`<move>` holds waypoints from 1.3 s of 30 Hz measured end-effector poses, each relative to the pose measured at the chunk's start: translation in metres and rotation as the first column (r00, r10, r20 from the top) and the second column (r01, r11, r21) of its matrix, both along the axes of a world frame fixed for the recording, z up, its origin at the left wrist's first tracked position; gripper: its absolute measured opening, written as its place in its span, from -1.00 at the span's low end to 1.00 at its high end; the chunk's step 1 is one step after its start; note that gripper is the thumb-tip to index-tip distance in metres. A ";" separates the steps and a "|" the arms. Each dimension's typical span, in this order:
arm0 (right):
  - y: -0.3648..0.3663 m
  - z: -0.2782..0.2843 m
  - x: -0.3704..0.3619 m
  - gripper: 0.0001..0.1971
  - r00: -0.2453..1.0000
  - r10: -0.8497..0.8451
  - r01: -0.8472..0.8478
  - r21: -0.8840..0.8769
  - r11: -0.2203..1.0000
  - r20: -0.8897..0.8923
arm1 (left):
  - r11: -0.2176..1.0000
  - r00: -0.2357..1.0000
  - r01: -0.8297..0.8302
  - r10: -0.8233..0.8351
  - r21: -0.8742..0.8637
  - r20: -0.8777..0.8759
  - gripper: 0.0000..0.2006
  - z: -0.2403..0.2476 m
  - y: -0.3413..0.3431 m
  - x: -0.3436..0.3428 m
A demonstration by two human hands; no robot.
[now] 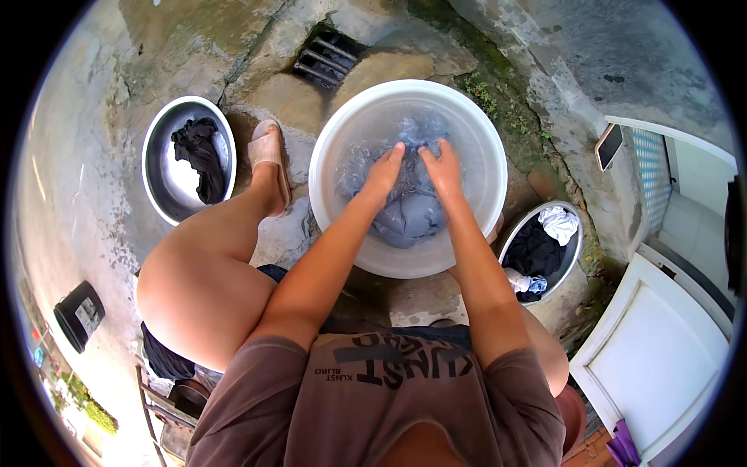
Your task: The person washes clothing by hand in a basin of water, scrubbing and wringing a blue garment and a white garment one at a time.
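A large white plastic tub [328,233] stands before me with soapy, cloudy water in it. Soaked in that water lies a blue-grey garment [412,218], bunched up and partly under the surface. My left hand [384,173] is closed on a fold of the cloth, its thumb pointing up and away from me. Beside it, a small gap apart, my right hand [443,167] also grips the cloth with the thumb on top. The fingers of both hands are mostly hidden by the water and fabric.
Left of the tub, a metal basin [175,187] holds a black garment [198,152]. An oval basin [574,261] at the right holds dark and white laundry. Beyond the tub is a barred floor drain [327,58]. A white door [654,342] stands at the lower right.
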State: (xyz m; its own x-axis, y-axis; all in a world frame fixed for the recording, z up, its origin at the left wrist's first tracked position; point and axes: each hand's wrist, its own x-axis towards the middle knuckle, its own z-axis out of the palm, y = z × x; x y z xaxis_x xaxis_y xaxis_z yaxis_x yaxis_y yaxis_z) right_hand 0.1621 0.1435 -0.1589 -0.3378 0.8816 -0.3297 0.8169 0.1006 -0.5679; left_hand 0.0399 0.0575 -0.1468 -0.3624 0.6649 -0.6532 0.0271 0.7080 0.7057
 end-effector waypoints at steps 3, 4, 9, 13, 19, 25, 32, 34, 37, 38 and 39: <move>-0.048 0.089 -0.032 -0.69 0.893 -0.172 0.140 -0.106 0.984 -0.416 | 0.829 0.387 -0.427 0.528 -0.361 0.756 -0.28 0.040 0.006 -0.006; -0.063 0.105 -0.040 -0.73 0.867 -0.151 0.106 -0.122 0.987 -0.475 | 0.830 0.386 -0.430 0.524 -0.354 0.759 -0.28 0.040 0.004 -0.012; -0.105 0.123 -0.061 -0.91 0.769 0.250 -0.210 0.138 0.968 -0.588 | 0.814 0.139 -0.568 0.238 -0.119 0.961 -0.44 0.020 -0.011 -0.017; -0.032 0.053 -0.028 -0.78 0.936 0.127 0.058 0.502 0.863 -0.327 | 0.711 0.409 -0.673 0.587 -0.203 0.698 -0.49 0.034 0.004 0.019; -0.038 0.059 -0.026 -0.78 0.875 -0.050 0.200 0.265 0.943 -0.482 | 0.630 0.303 -0.740 0.624 -0.235 0.720 -0.79 0.016 0.011 0.028; -0.088 0.093 -0.086 -0.79 0.801 0.277 -0.020 0.439 0.898 -0.531 | 0.774 -0.221 -0.608 0.049 -0.176 0.974 -0.66 -0.031 -0.015 -0.038; -0.002 0.017 0.044 -0.82 0.987 -0.106 0.070 0.280 0.958 0.117 | 0.933 0.549 -0.349 0.125 0.091 0.827 -0.58 0.086 0.028 -0.008; -0.005 0.009 0.063 -0.81 0.998 -0.050 0.029 0.500 0.866 0.029 | 0.933 0.723 -0.314 0.117 0.173 0.681 -0.58 0.080 0.022 -0.015; -0.036 0.050 0.019 -0.70 0.996 0.093 -0.080 0.504 0.860 0.000 | 0.910 0.862 0.033 0.184 0.414 -0.472 -0.57 0.015 -0.009 -0.027; -0.043 0.057 0.011 -0.62 0.973 0.231 -0.201 0.553 0.809 0.016 | 0.937 0.849 0.076 0.118 0.341 -0.515 -0.55 0.010 -0.015 -0.026; -0.053 0.053 0.005 -0.62 0.974 0.224 -0.196 0.546 0.815 0.016 | 0.959 0.830 0.116 0.048 0.257 -0.555 -0.53 0.007 -0.024 -0.023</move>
State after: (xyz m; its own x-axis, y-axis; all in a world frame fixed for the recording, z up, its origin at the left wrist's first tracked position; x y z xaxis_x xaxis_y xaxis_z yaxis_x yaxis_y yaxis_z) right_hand 0.1675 0.0906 -0.1062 -0.5382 0.8188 0.1996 0.7141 0.5688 -0.4080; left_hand 0.0165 0.0337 -0.1394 -0.5795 0.8020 -0.1447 0.4892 0.4844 0.7253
